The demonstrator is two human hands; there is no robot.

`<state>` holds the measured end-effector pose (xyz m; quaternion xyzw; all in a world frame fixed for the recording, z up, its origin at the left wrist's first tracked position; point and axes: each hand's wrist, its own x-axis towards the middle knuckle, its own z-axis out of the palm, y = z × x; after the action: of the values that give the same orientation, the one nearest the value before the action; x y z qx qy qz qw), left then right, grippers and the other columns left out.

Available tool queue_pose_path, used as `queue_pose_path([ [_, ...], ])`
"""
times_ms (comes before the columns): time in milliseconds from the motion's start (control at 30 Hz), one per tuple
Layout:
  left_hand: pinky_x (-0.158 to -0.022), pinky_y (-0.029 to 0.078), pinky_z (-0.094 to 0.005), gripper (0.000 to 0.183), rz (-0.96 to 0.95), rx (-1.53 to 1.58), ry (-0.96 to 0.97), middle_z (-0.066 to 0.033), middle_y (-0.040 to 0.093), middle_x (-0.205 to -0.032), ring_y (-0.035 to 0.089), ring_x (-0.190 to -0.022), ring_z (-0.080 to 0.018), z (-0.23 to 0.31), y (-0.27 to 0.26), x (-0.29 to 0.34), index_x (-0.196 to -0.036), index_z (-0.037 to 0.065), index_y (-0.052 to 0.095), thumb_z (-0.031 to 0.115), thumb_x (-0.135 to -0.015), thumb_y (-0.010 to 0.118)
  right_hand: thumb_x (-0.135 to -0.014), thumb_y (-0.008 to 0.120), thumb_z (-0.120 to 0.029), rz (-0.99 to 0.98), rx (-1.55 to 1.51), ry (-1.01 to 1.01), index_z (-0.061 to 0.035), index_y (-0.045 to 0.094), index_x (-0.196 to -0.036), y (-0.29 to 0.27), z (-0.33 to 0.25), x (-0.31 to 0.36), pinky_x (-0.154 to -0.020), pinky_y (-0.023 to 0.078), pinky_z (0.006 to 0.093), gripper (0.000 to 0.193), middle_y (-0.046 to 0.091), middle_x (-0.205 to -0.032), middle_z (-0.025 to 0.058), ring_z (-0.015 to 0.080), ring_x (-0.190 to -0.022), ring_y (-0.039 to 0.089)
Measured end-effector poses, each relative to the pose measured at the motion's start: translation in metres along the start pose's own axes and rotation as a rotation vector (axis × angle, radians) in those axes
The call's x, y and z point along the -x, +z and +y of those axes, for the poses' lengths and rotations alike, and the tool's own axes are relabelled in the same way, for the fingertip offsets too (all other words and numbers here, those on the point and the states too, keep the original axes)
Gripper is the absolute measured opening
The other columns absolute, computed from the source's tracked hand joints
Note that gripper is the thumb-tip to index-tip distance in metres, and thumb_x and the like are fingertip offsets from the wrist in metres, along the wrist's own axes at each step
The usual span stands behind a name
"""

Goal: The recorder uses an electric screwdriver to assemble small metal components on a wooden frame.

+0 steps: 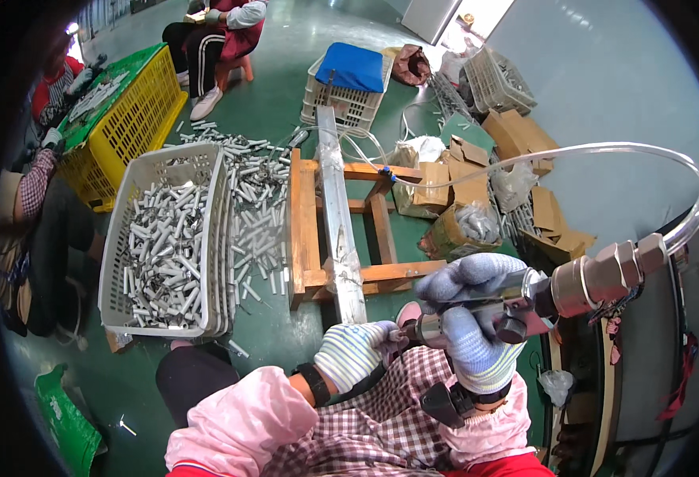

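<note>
My right hand [476,350], in a grey-blue knit glove, is wrapped round a metal air tool [524,292] held above my lap. A clear hose [604,149] runs from the tool's rear coupling. My left hand [351,354], in a striped white glove, is closed at the tool's nose; its fingertips pinch something small and dark that I cannot make out. Just beyond the left hand lies a square metal bar [336,207] across a wooden stool frame [306,230]. Small grey cylinders with thin wires fill a white crate [216,262] to the left.
More cylinders [258,222] are scattered on the green floor. A yellow crate [131,115] stands far left, with people seated around it. A blue-topped white crate [341,99] stands ahead. Cardboard boxes [468,171] and bags line the right wall; a rack [600,397] is close right.
</note>
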<state>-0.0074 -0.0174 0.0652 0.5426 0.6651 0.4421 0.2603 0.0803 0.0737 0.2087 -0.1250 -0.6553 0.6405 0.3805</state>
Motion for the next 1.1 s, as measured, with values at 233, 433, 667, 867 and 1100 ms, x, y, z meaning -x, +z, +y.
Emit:
queue_pose_path([
  [233,-0.065,0.052,-0.0351,0.014,-0.009,0.062,-0.013,-0.0155,0.065,-0.081,0.064,-0.075,-0.0328,0.004,-0.005,0.000,-0.094,0.007,0.064,0.014,-0.081,0.060,-0.077,0.063,0.010,-0.046,0.097,0.047,-0.0028,0.049,-0.100,0.004,0.010,-0.007,-0.058,0.054,0.0256,0.030,0.060,-0.077,0.0059,0.0118,-0.065,0.063],
  [433,-0.065,0.052,-0.0387,0.019,0.001,-0.040,-0.023,-0.0153,0.065,-0.079,0.065,-0.075,-0.0329,0.000,0.001,0.000,-0.098,0.010,0.066,0.020,-0.084,0.060,-0.077,0.065,0.006,-0.044,0.100,-0.025,-0.0004,0.047,-0.107,0.000,0.001,0.000,-0.076,0.053,0.0280,0.035,0.062,-0.089,0.0081,0.0151,-0.084,0.063],
  [667,-0.065,0.052,-0.0389,0.018,0.034,0.066,0.027,-0.0157,0.064,-0.078,0.064,-0.074,-0.0339,-0.001,0.000,0.002,-0.097,0.009,0.066,0.020,-0.084,0.060,-0.075,0.065,0.006,-0.075,0.042,0.002,-0.0007,0.047,-0.109,0.005,0.001,0.001,-0.079,0.050,0.0266,0.039,0.062,-0.094,0.0072,0.0132,-0.085,0.061],
  [867,-0.066,0.052,-0.0359,0.017,-0.028,-0.022,0.008,-0.0163,0.066,-0.082,0.064,-0.077,-0.0344,0.005,-0.006,0.003,-0.099,0.008,0.066,0.015,-0.084,0.062,-0.075,0.065,0.008,-0.023,0.359,-0.090,-0.0018,0.050,-0.099,-0.003,0.012,-0.003,-0.065,0.051,0.0261,0.029,0.059,-0.077,0.0043,0.0127,-0.070,0.062],
  [1100,-0.069,0.053,-0.0329,0.026,0.013,0.017,-0.008,-0.0129,0.069,-0.087,0.068,-0.081,-0.0271,-0.010,0.009,0.000,-0.106,0.010,0.066,0.012,-0.079,0.068,-0.076,0.065,0.005,-0.063,0.123,-0.068,-0.0018,0.047,-0.109,-0.010,0.010,0.004,-0.073,0.052,0.0280,0.038,0.062,-0.092,0.0086,0.0145,-0.081,0.062],
])
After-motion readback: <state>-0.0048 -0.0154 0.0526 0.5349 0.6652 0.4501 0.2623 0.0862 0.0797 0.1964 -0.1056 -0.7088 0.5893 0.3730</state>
